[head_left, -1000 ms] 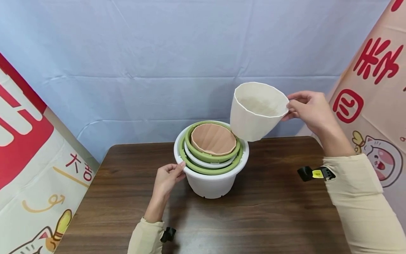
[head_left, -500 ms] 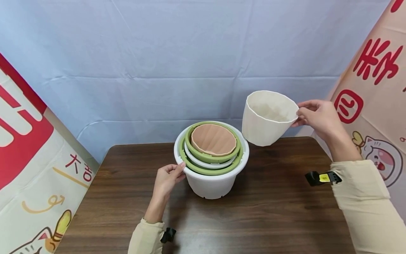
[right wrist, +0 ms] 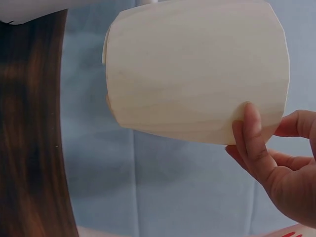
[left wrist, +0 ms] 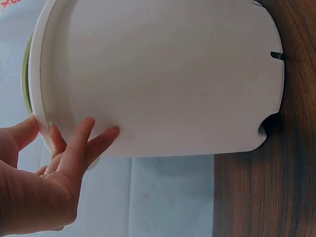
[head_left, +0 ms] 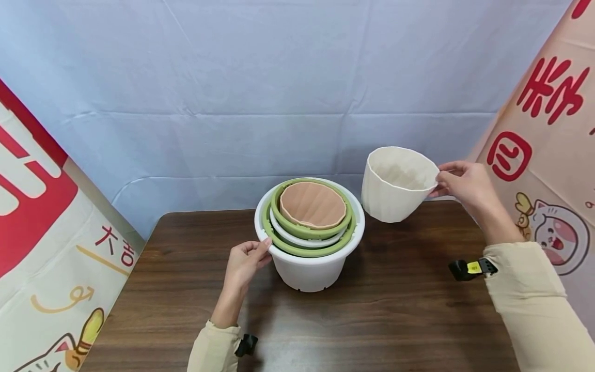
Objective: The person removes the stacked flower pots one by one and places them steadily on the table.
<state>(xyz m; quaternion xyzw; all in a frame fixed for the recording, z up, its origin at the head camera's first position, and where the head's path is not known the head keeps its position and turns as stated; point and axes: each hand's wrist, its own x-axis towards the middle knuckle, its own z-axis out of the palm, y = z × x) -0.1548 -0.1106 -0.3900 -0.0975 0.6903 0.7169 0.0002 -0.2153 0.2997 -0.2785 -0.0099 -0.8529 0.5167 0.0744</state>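
A large white flower pot (head_left: 309,271) stands upright on the table, with several smaller pots nested in it. Among them are green pots (head_left: 310,232), a white one between the green rims, and a ribbed terracotta-coloured pot (head_left: 313,204) innermost. My left hand (head_left: 246,261) pinches the big pot's rim at its left front; in the left wrist view some fingers (left wrist: 79,145) lie along the outer wall. To the right, my right hand (head_left: 465,182) pinches the rim of a cream faceted flower pot (head_left: 395,194). That pot is off the table, mouth up and slightly tilted.
The dark wooden table (head_left: 195,289) stretches in front of and on both sides of the pots. A pale blue cloth (head_left: 209,103) hangs behind its far edge. Printed sheets (head_left: 558,206) stand along both sides.
My right hand has carried the cream pot rightward and then down, away from the nested pots. The left hand and the large pot have stayed in place.
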